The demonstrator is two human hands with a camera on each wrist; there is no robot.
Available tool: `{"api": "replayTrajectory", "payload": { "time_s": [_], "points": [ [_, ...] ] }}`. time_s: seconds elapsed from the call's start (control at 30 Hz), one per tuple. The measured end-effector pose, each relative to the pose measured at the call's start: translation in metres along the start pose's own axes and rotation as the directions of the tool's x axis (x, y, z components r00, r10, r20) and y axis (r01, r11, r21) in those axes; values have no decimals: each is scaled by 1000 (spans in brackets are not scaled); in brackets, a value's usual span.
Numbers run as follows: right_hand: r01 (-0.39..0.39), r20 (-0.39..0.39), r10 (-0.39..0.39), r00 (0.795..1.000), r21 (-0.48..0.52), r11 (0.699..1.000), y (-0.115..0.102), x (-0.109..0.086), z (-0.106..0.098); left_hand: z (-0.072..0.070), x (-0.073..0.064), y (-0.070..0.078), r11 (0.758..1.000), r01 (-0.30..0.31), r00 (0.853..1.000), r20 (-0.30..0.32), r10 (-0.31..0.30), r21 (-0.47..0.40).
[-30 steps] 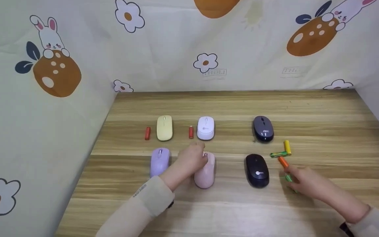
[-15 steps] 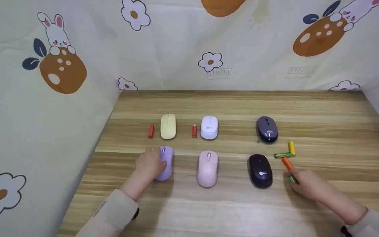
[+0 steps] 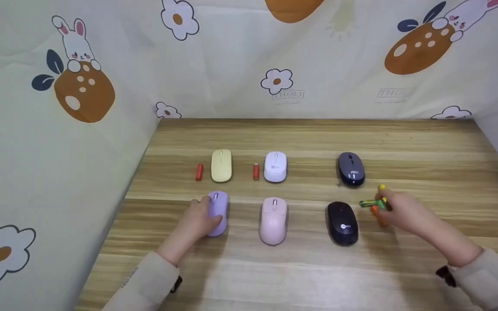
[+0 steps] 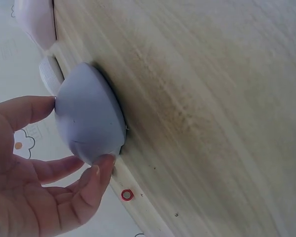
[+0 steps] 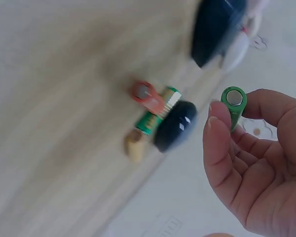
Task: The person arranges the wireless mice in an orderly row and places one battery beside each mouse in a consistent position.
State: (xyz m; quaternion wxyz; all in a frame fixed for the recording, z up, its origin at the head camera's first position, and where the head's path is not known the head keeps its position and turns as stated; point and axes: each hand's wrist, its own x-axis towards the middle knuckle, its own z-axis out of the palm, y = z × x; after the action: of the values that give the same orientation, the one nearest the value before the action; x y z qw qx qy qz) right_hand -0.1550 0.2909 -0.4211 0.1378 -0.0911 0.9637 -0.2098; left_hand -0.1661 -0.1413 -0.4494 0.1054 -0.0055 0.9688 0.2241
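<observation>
My left hand [image 3: 195, 218] grips a purple computer mouse [image 3: 219, 214], thumb on one side and fingers on the other; its rounded back [image 4: 89, 113] faces the left wrist camera. Between thumb and fingertips, my right hand [image 5: 259, 158] pinches a green battery [image 5: 234, 97], held above the table. Under and beside that hand lie an orange battery [image 3: 378, 217], another green battery [image 3: 368, 203] and a yellow battery [image 3: 381, 188], partly covered by the hand in the head view.
A pink mouse [image 3: 273, 221] and a black mouse [image 3: 342, 223] lie in the near row. Behind are a yellow mouse [image 3: 221, 166], a white mouse [image 3: 275, 166] and a dark grey mouse [image 3: 351, 169]. Two red batteries, one left [image 3: 199, 172] and one right [image 3: 256, 171], lie between them.
The left hand has gone from the pink mouse leftward to the purple mouse and taken hold of it. The right hand has moved away from the person, over the batteries, with the green battery.
</observation>
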Motion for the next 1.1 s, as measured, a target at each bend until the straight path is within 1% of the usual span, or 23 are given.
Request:
{"api": "replayTrajectory", "payload": {
  "time_s": [0.13,0.2,0.3,0.4,0.47,0.53,0.67,0.77,0.83,0.9,1.0,1.1],
  "points": [
    [35,-46,-34,998,9,999,-15,17,-15,0,2,0,1000,7,1000,29,-7,-14],
    [48,-46,-47,998,21,999,-22,29,-19,0,4,1,999,18,999,44,-17,-26],
    [78,-49,-77,996,8,997,-34,52,-22,0,7,1,999,31,998,50,-29,-38],
    [90,-41,-90,995,-18,996,-43,76,-21,2,9,2,999,36,999,37,-34,-40],
    [84,-38,-86,996,-51,995,-47,92,-20,3,9,3,999,35,999,26,-34,-34],
    [59,-20,-60,998,-78,995,-49,106,-18,4,9,4,999,23,1000,10,-23,-35],
    [22,1,-22,1000,-139,990,-54,128,-11,6,9,6,999,2,1000,-4,-2,-32],
    [34,-34,-43,999,-236,971,-56,142,-2,7,9,6,1000,4,1000,-3,-4,-30],
    [34,-71,-59,996,-311,950,-58,150,5,7,9,6,999,11,1000,-3,-11,-30],
    [22,-90,-59,994,-365,931,-59,158,11,7,8,6,999,18,1000,-6,-18,-34],
    [-14,-79,-19,997,-401,916,-61,165,19,8,7,6,999,18,1000,-14,-18,-41],
    [-41,-37,27,999,-420,907,-60,170,23,7,7,5,999,11,1000,-24,-12,-45]
  ]
}}
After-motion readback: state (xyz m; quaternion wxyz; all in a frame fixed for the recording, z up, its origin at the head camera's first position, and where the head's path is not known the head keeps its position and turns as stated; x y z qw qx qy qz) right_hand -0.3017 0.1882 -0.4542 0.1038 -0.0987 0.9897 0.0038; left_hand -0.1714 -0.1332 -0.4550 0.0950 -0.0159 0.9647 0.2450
